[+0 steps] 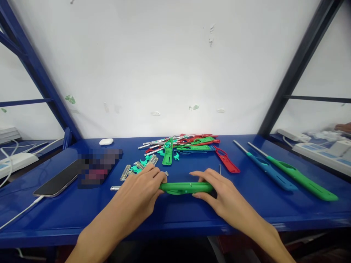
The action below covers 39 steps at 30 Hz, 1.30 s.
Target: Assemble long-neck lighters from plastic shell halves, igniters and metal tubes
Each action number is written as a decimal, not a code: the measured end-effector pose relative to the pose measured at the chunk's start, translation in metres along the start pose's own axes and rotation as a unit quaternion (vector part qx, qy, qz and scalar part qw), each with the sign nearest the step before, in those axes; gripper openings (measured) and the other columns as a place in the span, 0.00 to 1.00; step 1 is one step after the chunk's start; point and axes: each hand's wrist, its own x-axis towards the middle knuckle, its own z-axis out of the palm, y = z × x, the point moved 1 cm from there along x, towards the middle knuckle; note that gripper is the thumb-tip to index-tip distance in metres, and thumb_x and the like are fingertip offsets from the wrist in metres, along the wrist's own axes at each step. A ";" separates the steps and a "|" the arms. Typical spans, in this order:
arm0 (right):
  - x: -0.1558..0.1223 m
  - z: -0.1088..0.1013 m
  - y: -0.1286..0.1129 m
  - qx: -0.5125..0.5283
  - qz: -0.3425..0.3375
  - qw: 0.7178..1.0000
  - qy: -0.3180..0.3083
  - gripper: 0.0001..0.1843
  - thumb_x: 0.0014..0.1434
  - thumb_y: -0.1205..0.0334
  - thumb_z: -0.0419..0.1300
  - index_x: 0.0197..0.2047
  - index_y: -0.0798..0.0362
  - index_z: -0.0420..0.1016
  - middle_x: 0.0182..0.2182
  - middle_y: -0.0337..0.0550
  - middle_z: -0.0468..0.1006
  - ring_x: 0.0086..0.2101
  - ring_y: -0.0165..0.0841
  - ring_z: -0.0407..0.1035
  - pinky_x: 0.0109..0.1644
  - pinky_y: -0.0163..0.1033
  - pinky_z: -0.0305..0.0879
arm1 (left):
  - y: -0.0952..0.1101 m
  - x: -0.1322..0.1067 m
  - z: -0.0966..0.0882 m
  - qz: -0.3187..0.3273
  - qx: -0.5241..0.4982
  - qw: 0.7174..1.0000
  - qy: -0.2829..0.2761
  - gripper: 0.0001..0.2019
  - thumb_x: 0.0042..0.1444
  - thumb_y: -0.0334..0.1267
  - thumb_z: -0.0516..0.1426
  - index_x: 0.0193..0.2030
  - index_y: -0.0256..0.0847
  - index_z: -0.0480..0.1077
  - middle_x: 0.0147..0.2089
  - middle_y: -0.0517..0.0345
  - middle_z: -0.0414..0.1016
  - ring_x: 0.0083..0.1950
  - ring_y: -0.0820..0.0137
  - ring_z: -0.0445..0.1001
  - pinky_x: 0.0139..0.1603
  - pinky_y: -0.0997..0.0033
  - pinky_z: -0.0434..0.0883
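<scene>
A green plastic lighter body (186, 187) lies crosswise just above the blue table (170, 215), held at both ends. My left hand (142, 188) pinches its left end, where a metal tube (115, 188) sticks out to the left. My right hand (219, 190) wraps its fingers over the right end. Behind my left hand lie small metal tubes and teal clips (138, 167).
A pile of green and red lighter shells with metal rods (182, 145) sits at the back middle, a red shell (227, 160) beside it. Two long lighters, blue (267, 171) and green (298, 178), lie at right. A phone (59, 180) and white earbud case (106, 141) lie at left.
</scene>
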 end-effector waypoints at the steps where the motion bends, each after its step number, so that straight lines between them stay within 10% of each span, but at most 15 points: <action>1: 0.000 0.000 -0.003 0.006 0.000 1.000 0.005 0.19 0.72 0.60 0.62 0.64 0.39 0.72 0.47 0.40 0.75 0.44 0.37 0.74 0.50 0.43 0.72 | -0.001 -0.001 -0.001 0.001 -0.006 1.000 0.009 0.07 0.66 0.27 0.60 0.44 0.45 0.71 0.48 0.54 0.79 0.51 0.54 0.74 0.47 0.55 0.72; 8: -0.004 -0.004 -0.018 0.092 0.008 0.993 0.075 0.04 0.68 0.58 0.66 0.45 0.43 0.82 0.42 0.38 0.82 0.40 0.36 0.77 0.46 0.39 0.72 | -0.006 -0.007 -0.007 0.008 -0.058 0.998 0.039 0.07 0.69 0.29 0.58 0.47 0.47 0.71 0.49 0.57 0.77 0.50 0.57 0.72 0.46 0.55 0.70; 39: -0.012 -0.007 -0.022 0.089 -0.078 0.977 0.176 0.10 0.63 0.63 0.72 0.48 0.44 0.85 0.42 0.30 0.90 0.40 0.30 0.84 0.49 0.29 0.76 | 0.004 -0.010 -0.014 0.148 -0.139 0.956 0.211 0.13 0.70 0.27 0.57 0.56 0.46 0.72 0.45 0.56 0.72 0.40 0.67 0.70 0.39 0.66 0.68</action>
